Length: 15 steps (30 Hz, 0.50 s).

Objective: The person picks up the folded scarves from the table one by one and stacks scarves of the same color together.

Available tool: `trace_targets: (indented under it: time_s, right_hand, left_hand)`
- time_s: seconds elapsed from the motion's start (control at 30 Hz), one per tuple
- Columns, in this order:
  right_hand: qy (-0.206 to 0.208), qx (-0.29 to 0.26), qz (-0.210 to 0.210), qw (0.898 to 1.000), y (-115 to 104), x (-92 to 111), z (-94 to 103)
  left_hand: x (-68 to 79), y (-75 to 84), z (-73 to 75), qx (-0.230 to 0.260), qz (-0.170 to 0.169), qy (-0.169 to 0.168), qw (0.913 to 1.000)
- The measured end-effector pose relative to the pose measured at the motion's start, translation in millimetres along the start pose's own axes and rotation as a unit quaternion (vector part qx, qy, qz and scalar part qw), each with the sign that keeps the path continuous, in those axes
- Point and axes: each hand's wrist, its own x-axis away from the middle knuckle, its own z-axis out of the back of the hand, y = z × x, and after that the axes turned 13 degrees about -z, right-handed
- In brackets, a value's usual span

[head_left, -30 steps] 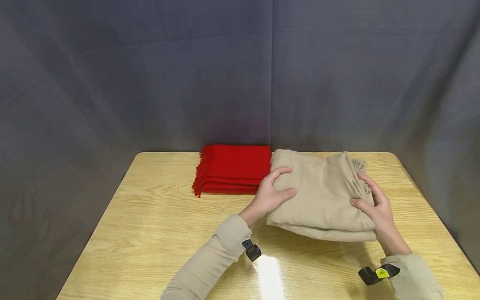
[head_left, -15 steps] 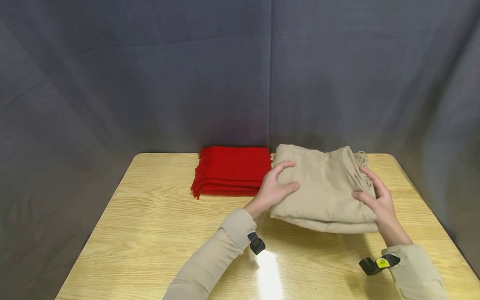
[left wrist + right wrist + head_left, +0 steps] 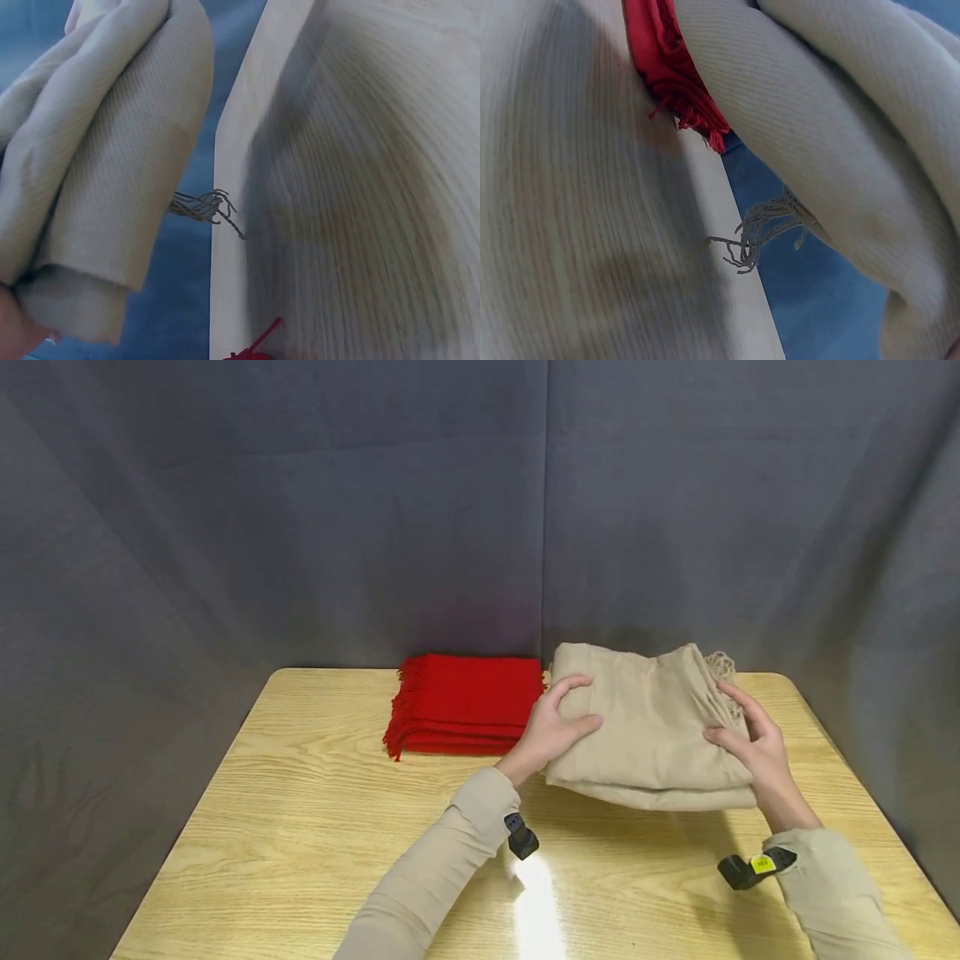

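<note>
A folded beige scarf (image 3: 648,727) with fringe at its right end is held off the table between both hands. My left hand (image 3: 551,727) grips its left side, thumb on top and the other fingers partly hidden behind and beneath. On the right side, my right hand (image 3: 757,752) grips it near the fringe, thumb on the upper face. Close to the left hand lies a folded red scarf (image 3: 476,697), fringed at its left end. The left wrist view shows the thick folds of the beige scarf (image 3: 127,150) and some hanging fringe; the right wrist view shows its rolled edge (image 3: 810,135) above the tabletop.
The wooden table (image 3: 300,827) has rounded far corners. A dark grey curtain (image 3: 375,527) hangs behind it and along both sides. A bright reflection lies on the tabletop near the front. Small black cameras (image 3: 521,837) are strapped at the wrists.
Both hands have moved the beige scarf a little farther toward the back of the table, with a slight shift right. Their grip looks the same. The red scarf stays put.
</note>
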Motion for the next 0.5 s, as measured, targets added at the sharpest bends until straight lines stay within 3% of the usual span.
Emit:
trace_targets:
  time_s: [0.23, 0.5]
  right_hand:
    - [0.012, 0.017, -0.010, 1.000, 0, -11, 2.7]
    - [0.019, 0.031, -0.018, 0.999, -1, -22, 5.6]
  left_hand:
    - [-9.8, -8.8, 1.4, 0.011, -0.023, 0.001, 0.9997]
    - [-19.4, -12.2, 1.2, 0.014, -0.015, 0.008, 0.9998]
